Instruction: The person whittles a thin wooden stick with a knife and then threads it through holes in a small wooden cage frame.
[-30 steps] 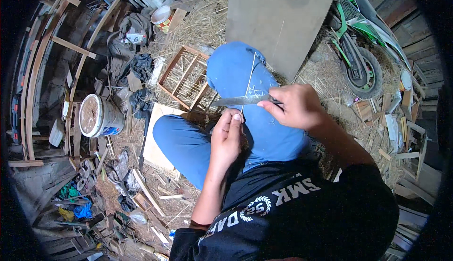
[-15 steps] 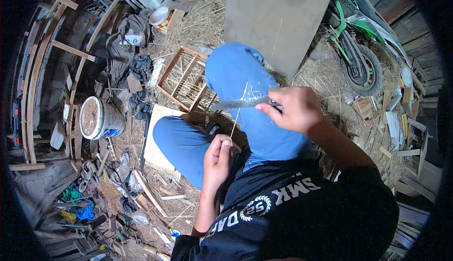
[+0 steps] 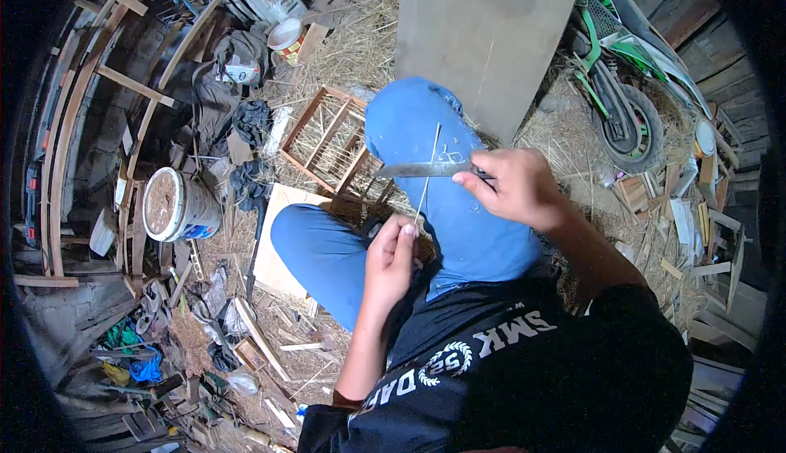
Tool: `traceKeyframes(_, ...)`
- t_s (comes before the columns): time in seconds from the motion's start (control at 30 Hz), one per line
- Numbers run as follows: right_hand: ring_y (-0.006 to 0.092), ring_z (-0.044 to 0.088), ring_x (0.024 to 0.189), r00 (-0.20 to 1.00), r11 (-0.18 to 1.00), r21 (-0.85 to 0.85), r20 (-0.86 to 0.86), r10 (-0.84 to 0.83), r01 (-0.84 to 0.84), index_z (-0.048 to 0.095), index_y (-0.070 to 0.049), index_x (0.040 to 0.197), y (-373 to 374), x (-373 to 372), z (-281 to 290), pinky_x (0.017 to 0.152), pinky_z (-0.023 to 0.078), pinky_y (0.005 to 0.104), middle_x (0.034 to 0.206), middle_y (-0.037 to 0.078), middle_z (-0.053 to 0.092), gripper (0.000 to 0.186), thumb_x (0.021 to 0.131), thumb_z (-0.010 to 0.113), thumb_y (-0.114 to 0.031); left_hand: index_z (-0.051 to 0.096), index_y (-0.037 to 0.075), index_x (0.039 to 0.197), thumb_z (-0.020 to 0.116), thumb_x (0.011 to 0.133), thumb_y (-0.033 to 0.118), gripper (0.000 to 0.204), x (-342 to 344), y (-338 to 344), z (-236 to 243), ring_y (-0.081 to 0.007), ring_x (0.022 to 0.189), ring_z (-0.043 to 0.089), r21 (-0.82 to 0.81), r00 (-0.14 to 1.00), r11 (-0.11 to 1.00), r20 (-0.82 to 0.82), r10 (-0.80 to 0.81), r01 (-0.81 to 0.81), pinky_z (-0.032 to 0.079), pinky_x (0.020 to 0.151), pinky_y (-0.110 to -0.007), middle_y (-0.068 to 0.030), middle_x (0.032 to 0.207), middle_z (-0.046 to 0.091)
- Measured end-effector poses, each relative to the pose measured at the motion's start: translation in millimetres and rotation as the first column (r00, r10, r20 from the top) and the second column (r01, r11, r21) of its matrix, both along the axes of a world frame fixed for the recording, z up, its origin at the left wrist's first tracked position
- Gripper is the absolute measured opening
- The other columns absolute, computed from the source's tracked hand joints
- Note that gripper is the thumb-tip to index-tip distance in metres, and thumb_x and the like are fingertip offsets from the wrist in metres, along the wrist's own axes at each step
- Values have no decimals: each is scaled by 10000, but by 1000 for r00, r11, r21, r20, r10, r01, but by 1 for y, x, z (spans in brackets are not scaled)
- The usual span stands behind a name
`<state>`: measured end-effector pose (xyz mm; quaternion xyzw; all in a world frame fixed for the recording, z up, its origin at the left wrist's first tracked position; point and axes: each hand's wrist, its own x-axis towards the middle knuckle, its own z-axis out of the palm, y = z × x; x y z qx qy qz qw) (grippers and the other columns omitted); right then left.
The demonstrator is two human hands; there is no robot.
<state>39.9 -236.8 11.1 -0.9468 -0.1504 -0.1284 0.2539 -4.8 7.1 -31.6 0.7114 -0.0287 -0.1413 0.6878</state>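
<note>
A seated person's two bare hands at a thin stick, seen from above. The thin stick [image 3: 422,195] lies near the middle of the frame, over the blue trousers [image 3: 483,240]. Its long axis runs steeply, from the left hand [image 3: 391,258] at the lower end to a free tip that leans slightly right toward the top of the frame. The left fingers are pinched together on that lower end, so the stick extends upward from them. The right hand [image 3: 517,187], right of the stick and apart from it, has its fingers wrapped around the handle of a knife [image 3: 438,170]. The blade points left and crosses the stick almost at a right angle, part-way along its length; whether the edge bites cannot be told. The left hand is the nearer, being in contact with the stick. Pale shavings [image 3: 449,158] rest on the trousers just above the blade. Surroundings: a slatted wooden frame [image 3: 302,121], upper left of centre; a white bucket [image 3: 201,207], left; a green-and-white motorbike [image 3: 626,126], upper right.
</note>
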Motion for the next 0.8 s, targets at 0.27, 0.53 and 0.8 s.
traceKeyframes(0.27, 363, 662, 615, 1000, 994, -113, 21, -6, 8, 598, -77, 695, 2, -1, 5, 541, 502, 467, 666, 147, 643, 439, 903, 713, -446, 591, 32, 991, 499, 1093, 154, 184, 22, -13, 1, -46, 718, 438, -30, 1000, 1000, -22, -3, 3, 371, 627, -223, 46, 809, 493)
traceKeyframes(0.53, 372, 658, 615, 998, 997, -72, -60, -33, 29, 595, -82, 702, -5, -1, 10, 533, 494, 465, 660, 151, 634, 435, 909, 708, -448, 594, 44, 986, 503, 1092, 160, 181, -7, 34, -8, -26, 705, 402, -11, 982, 999, -185, -38, 36, 338, 614, -213, 69, 785, 444)
traceKeyframes(0.8, 375, 654, 613, 997, 997, -63, -61, -46, 43, 589, -79, 709, -4, -2, 10, 529, 489, 467, 656, 151, 630, 439, 914, 700, -451, 590, 39, 987, 499, 1092, 154, 181, -11, 27, -18, -24, 726, 404, 9, 996, 997, -52, -70, 71, 351, 627, -207, 69, 807, 462)
